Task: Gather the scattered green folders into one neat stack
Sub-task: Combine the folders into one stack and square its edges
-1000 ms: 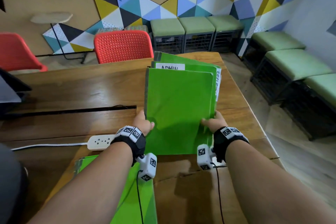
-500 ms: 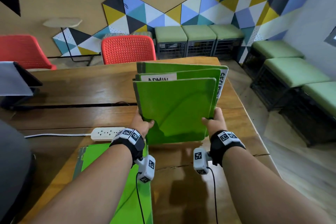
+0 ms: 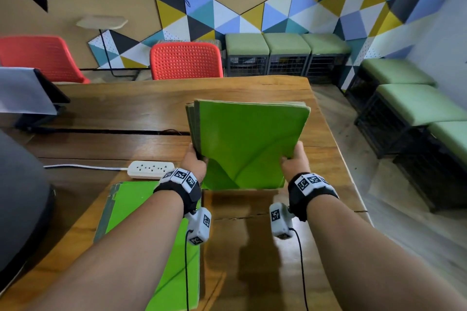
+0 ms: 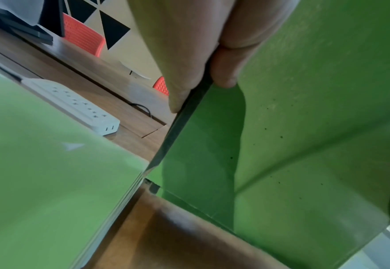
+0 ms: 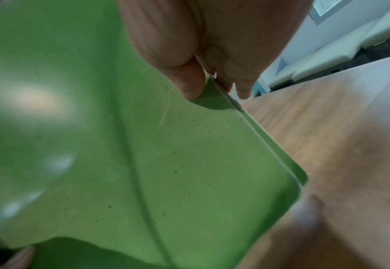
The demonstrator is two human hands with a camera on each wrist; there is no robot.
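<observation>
A bundle of green folders [image 3: 249, 144] stands on its lower edge on the wooden table [image 3: 141, 101], tilted back, edges lined up. My left hand [image 3: 195, 163] grips its left edge, thumb on the front cover; the left wrist view shows the thumb [image 4: 226, 72] pressed on the green cover [image 4: 315, 127]. My right hand [image 3: 294, 161] grips the right edge, and the right wrist view shows fingers [image 5: 189, 81] pinching the folders [image 5: 143, 154]. Another green folder [image 3: 151, 235] lies flat near me under my left forearm, also seen in the left wrist view [image 4: 39, 172].
A white power strip [image 3: 150, 169] with its cable lies left of the bundle. A dark laptop-like device [image 3: 32, 93] sits at the far left. Red chairs [image 3: 185, 60] stand behind the table. Green-cushioned stools [image 3: 414, 106] line the right wall. The table's right edge is near my right hand.
The held folders went from staggered, with labels showing behind the front one, to squared up behind the front cover. The bundle tilted more upright on the table.
</observation>
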